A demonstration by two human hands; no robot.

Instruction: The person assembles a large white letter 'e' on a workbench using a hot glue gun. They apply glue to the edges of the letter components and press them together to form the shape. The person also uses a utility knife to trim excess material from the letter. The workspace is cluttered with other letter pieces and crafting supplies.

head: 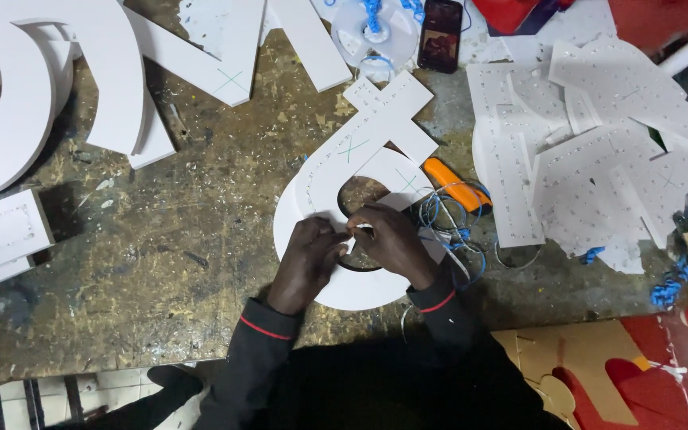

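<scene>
**Both hands pinched together on a flat white sign letter**

A white cut-out letter (336, 171), flat and pierced with rows of small holes, lay in the middle of the worn wooden table (161, 263), its round end towards the person and its cross-shaped end pointing away. The left hand (310, 256) rested on the curved rim of the ring, fingers curled down over the board. The right hand (392, 239) met it at the inner edge of the round opening, and the two grips were narrow, closed together on something small and pale at that edge; what it was could not be told.

The letter looked light and stiff, probably a foam or plastic sheet: rigid enough to lift by one edge, yet likely to snap or dent at the thin neck between ring and cross. The broad ring seemed the safest place to hold it, with flat fingers rather than a hard pinch. Its surface appeared smooth and matt, not notably slippery.

A tangle of blue and white wire (449, 227) lay just beside the right hand, touching an orange tool (455, 185). More white panels (599, 135) were heaped well apart to the right.
</scene>
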